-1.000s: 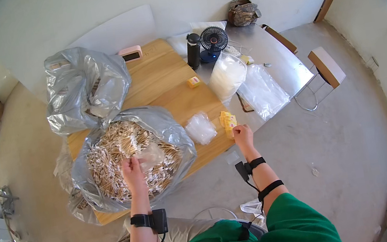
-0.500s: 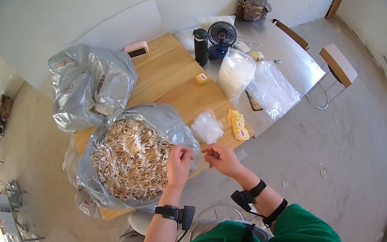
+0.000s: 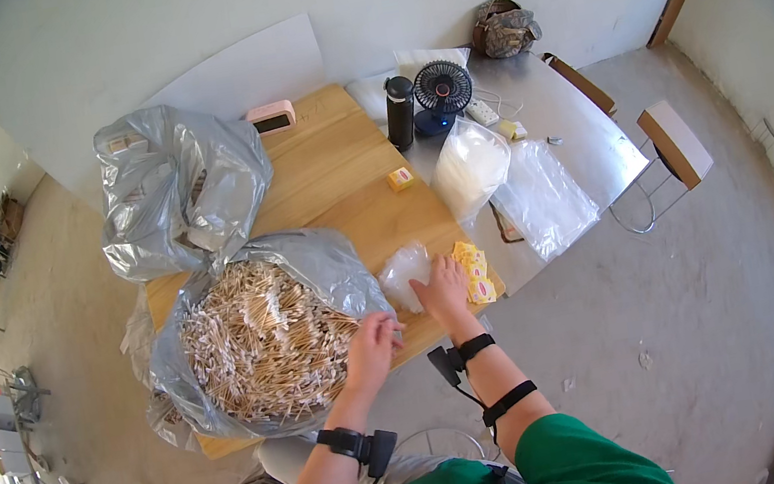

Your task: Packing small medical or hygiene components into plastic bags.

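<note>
My left hand (image 3: 374, 348) is at the right edge of the grey plastic bag (image 3: 332, 248), its fingers curled together. Anything between those fingertips is too small to make out. Inside the opened bag lies a big heap of cotton swabs (image 3: 265, 337), with wooden sticks and white tips. My right hand (image 3: 443, 291) reaches over the table with fingers stretched out, touching the small clear plastic bags (image 3: 404, 270) and partly covering them. Just right of its fingers lies a spread stack of yellow printed cards (image 3: 477, 278).
A second grey bag (image 3: 181, 188) stands behind on the wooden table (image 3: 324, 166), near a pink clock-like device (image 3: 271, 116) and a small yellow box (image 3: 400, 179). On the metal table (image 3: 593, 133) are a black bottle (image 3: 400, 113), a fan (image 3: 441, 91) and larger clear bags (image 3: 542, 197).
My right hand has moved forward from beside the left hand onto the small clear bags, its fingers straightening. My left hand has shifted slightly right and nearer to me.
</note>
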